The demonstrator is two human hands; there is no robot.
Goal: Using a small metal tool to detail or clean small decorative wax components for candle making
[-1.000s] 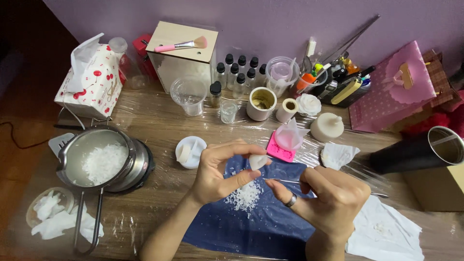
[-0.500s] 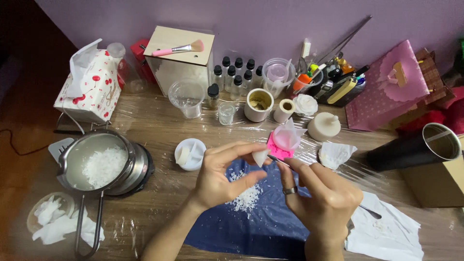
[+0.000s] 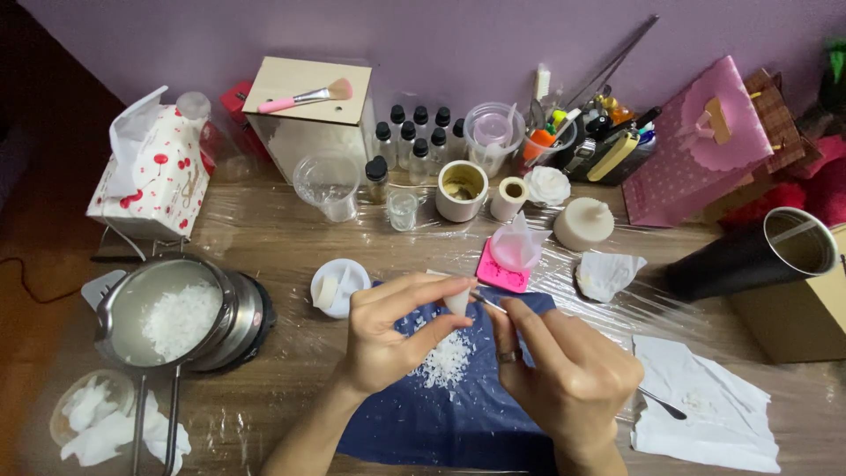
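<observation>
Here, nearest: right hand (image 3: 564, 375), fingers pinched around a thin metal tool (image 3: 654, 401), its tip at the wax piece.
Left hand (image 3: 388, 330): fingertips clamped on a small white wax piece (image 3: 456, 301).
Below them: blue cloth (image 3: 441, 423) with a heap of white flakes (image 3: 445, 361).
Left: pot (image 3: 167, 313) holding flakes.
Behind: pink mould (image 3: 502, 275), white dish (image 3: 339, 284).
Farthest: black-capped bottles (image 3: 414, 132), box with a pink brush (image 3: 304, 95).

Both forearms come up bare, no sleeves in view. Left hand (image 3: 388, 339) wears nothing at all. Right hand (image 3: 568, 379) carries one dark band ring (image 3: 508, 356) on a finger.
</observation>
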